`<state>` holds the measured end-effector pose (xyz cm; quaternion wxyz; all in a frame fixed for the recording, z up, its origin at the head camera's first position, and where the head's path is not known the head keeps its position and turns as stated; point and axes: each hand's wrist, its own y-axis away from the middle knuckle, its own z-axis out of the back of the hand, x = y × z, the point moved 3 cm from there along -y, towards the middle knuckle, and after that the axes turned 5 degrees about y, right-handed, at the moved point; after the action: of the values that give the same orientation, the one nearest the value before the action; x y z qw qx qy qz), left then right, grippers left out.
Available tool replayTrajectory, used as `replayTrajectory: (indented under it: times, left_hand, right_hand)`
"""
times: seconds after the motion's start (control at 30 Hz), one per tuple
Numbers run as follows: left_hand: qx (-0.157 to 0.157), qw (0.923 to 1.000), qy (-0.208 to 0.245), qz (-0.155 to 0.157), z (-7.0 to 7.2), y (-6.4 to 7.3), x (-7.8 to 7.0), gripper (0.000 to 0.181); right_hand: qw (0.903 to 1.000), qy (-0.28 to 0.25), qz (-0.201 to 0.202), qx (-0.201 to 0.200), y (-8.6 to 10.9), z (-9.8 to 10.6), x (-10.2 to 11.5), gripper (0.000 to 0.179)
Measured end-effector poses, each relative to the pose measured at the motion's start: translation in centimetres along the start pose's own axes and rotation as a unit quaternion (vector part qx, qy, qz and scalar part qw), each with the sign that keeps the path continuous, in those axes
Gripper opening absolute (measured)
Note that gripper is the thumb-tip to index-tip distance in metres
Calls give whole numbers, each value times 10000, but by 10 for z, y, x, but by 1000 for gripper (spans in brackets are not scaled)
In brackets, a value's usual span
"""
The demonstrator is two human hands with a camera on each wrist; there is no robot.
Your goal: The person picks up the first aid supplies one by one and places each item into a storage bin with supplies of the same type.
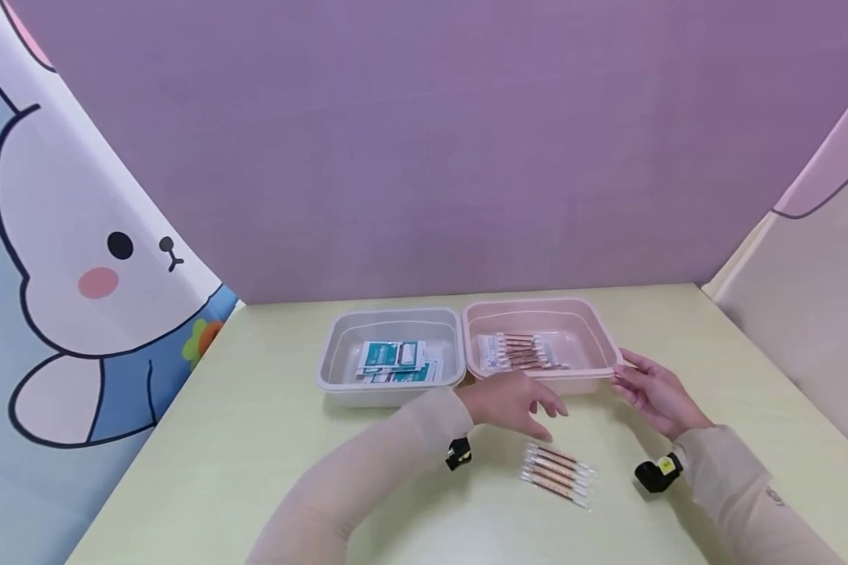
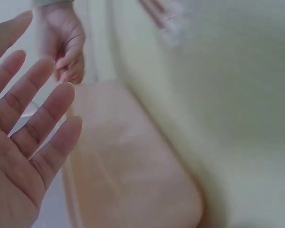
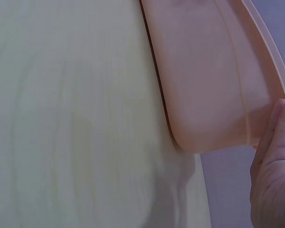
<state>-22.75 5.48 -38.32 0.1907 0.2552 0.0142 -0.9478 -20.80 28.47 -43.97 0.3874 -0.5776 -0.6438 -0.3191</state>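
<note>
My right hand (image 1: pixel 653 392) grips the front right corner of the pink plastic basket (image 1: pixel 572 380), thumb at the rim; the right wrist view shows the hand (image 3: pixel 275 175) at the basket's corner (image 3: pixel 204 95). In the basket lies a bundle of brown-stick swabs (image 1: pixel 523 351) on white-and-blue packaging. My left hand (image 1: pixel 512 400) hovers before the basket's front, holding nothing; its spread fingers show in the left wrist view (image 2: pixel 33 104). Below it on the table lies a flat row of several brown swabs (image 1: pixel 557 475) in clear wrapping.
Left of the pink basket stands a grey basket (image 1: pixel 332 369) with several teal-and-white packets (image 1: pixel 392 357) in it. The pale yellow table (image 1: pixel 219 463) ends at a purple backdrop (image 1: pixel 424 157). A rabbit-print cloth (image 1: pixel 63 259) hangs on the left.
</note>
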Motion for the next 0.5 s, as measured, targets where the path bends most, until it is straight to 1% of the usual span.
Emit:
replayTrajectory:
  times: [0.1,0.2,0.3,0.43,0.5]
  left_hand:
    - [217,9997,-93,-9,-8,0,0,39]
    - [361,9987,-369,-6,-14,0,-1,39]
    - [512,9968,-575,212,-21,-1,1,42]
    - [785,9932,-710,488,-32,-1,5,51]
    - [907,9903,-926,495,-37,-1,6,55]
  right_hand:
    - [10000,-19,-3,8,-1,-1,0,30]
    - [10000,25,-2,-50,-1,-1,-1,31]
    - [10000,-4,-12,-68,0,0,0,31]
    - [10000,-23,-17,-86,-1,1,0,31]
    - [10000,-9,-11,-75,-2,1,-1,31]
